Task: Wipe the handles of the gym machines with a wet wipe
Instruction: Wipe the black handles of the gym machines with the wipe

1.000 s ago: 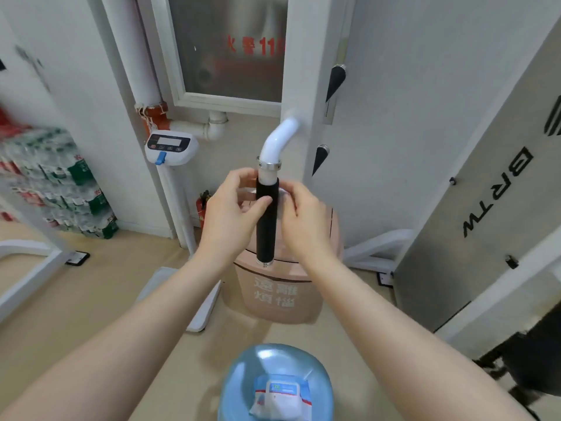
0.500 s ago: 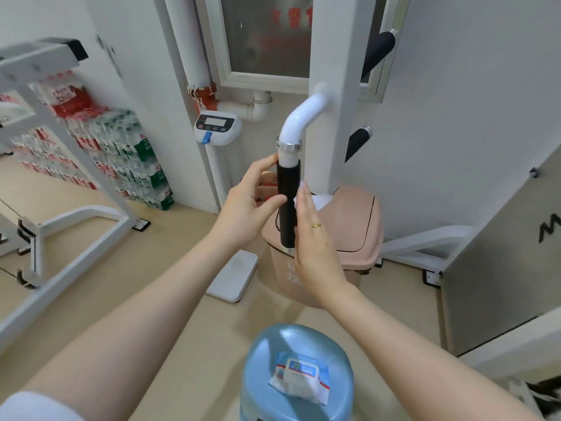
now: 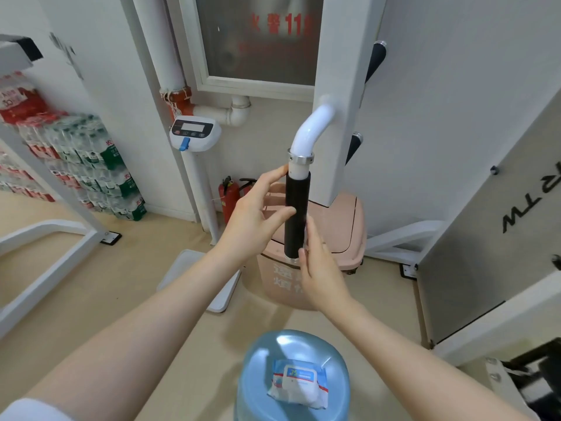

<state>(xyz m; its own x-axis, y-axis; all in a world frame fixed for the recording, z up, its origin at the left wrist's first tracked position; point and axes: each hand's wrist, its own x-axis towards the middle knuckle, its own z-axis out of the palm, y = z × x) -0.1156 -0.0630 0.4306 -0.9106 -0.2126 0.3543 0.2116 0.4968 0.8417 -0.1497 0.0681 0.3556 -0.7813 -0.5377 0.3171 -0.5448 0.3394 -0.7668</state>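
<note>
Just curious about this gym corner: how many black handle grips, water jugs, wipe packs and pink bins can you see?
Black handle grips: 3
Blue water jugs: 1
Wipe packs: 1
Pink bins: 1
Total: 6

gym corner: white machine frame [image 3: 343, 86], padded handle [image 3: 296, 217]

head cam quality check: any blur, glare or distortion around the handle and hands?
Head view: the black handle grip is fairly sharp, with a faint sheen; the left hand and right hand are slightly soft. Glare sits on the white curved tube and the blue water jug. Wide-angle distortion bends the machine panel and frame edges; the red lettering on the window is blurred.
</note>
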